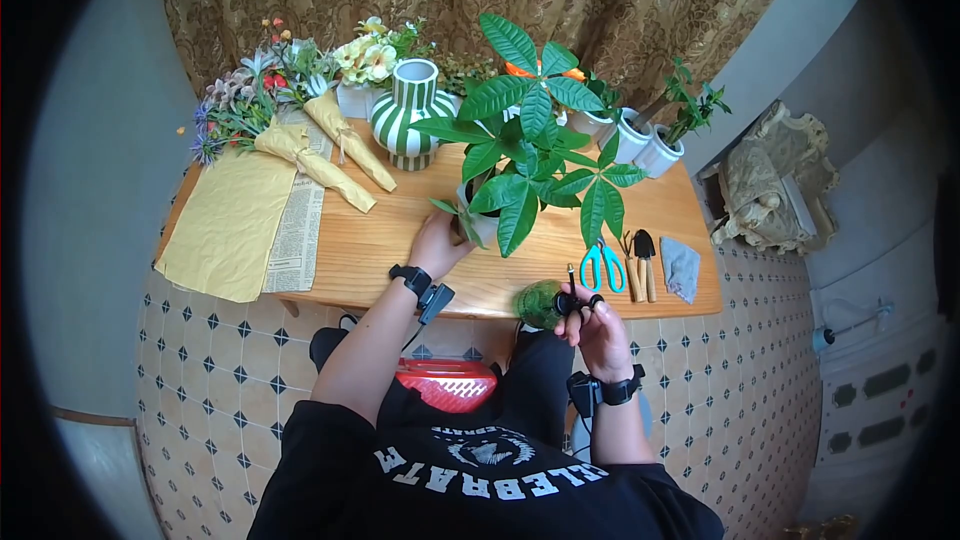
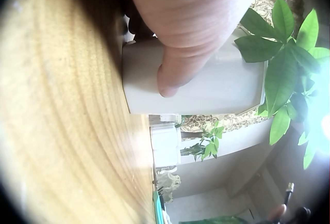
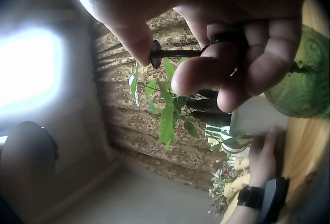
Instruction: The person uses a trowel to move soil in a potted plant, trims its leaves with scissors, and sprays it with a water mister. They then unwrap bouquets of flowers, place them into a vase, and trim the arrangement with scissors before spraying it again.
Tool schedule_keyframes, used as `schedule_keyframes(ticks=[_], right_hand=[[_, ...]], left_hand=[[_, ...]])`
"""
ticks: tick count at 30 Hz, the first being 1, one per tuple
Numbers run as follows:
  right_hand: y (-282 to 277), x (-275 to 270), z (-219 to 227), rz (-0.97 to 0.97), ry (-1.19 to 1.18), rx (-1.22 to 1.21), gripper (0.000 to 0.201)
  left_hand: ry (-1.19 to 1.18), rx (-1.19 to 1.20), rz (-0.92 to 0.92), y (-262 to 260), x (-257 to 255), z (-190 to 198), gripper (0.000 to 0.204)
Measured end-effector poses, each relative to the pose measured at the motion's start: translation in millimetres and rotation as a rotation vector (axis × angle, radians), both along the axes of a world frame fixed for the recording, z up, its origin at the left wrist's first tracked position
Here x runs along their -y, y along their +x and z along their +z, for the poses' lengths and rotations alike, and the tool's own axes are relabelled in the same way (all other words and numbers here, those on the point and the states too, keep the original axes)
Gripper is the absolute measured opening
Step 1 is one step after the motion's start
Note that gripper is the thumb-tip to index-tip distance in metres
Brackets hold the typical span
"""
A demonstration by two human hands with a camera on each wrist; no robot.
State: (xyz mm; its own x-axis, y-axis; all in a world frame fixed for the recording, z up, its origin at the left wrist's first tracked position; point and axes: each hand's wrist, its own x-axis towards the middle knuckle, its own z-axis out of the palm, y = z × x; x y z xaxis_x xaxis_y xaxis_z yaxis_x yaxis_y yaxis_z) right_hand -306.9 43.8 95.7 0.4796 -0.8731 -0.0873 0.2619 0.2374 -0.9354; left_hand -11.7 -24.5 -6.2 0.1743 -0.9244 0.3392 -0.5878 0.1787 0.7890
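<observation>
Green and translucent, the rounded spray bottle [image 1: 537, 304] with a black pump head appears to me at lower centre of the head view, overlapping the front edge of the pale wooden table [image 1: 365, 260]. The person's right hand [image 1: 600, 335] grips it by the black neck; in the right wrist view I find the thumb against the plunger's round top [image 3: 155, 54]. At centre, the person's left hand [image 1: 438, 246] holds the white faceted planter [image 1: 485, 230] of a broad-leaved green plant [image 1: 536, 110], its thumb laid along one side; the other fingers are largely hidden from me. Right of centre lie turquoise-handled scissors [image 1: 604, 270], wooden-handled garden tools [image 1: 641, 278] and a grey cloth-like piece [image 1: 680, 270].
</observation>
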Motion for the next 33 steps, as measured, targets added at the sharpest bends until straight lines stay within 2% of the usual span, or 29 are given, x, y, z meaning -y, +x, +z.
schedule_keyframes(ticks=[7,10,15,18,19,23,26,29,33], right_hand=[[-8,11,21,-0.091,-0.135,0.159,0.06],[-9,16,24,-0.112,-0.26,0.065,0.059],[-5,20,24,-0.069,-0.142,0.141,0.061],[3,23,35,-0.083,-0.132,0.149,0.053],[6,26,33,-0.047,-0.206,0.161,0.05],[22,21,33,0.008,-0.124,0.153,0.047],[23,22,21,0.126,-0.052,0.236,0.047],[23,18,13,0.154,-0.056,0.211,0.048],[17,12,6,-0.006,-0.065,0.085,0.051]], left_hand=[[0.035,-0.006,0.007,-1,-2,5,0.045],[0.019,0.003,0.008,-1,-2,3,0.046],[0.046,-0.018,-0.002,-1,-1,2,0.049],[0.05,-0.009,0.007,-3,0,0,0.05],[0.042,-0.004,0.016,-3,0,0,0.05],[0.059,0.004,0.012,-3,0,0,0.051],[0.07,0.007,0.009,-2,-1,1,0.052],[0.062,0.003,0.001,-1,1,-2,0.053],[0.071,-0.001,-0.035,2,5,-9,0.053]])
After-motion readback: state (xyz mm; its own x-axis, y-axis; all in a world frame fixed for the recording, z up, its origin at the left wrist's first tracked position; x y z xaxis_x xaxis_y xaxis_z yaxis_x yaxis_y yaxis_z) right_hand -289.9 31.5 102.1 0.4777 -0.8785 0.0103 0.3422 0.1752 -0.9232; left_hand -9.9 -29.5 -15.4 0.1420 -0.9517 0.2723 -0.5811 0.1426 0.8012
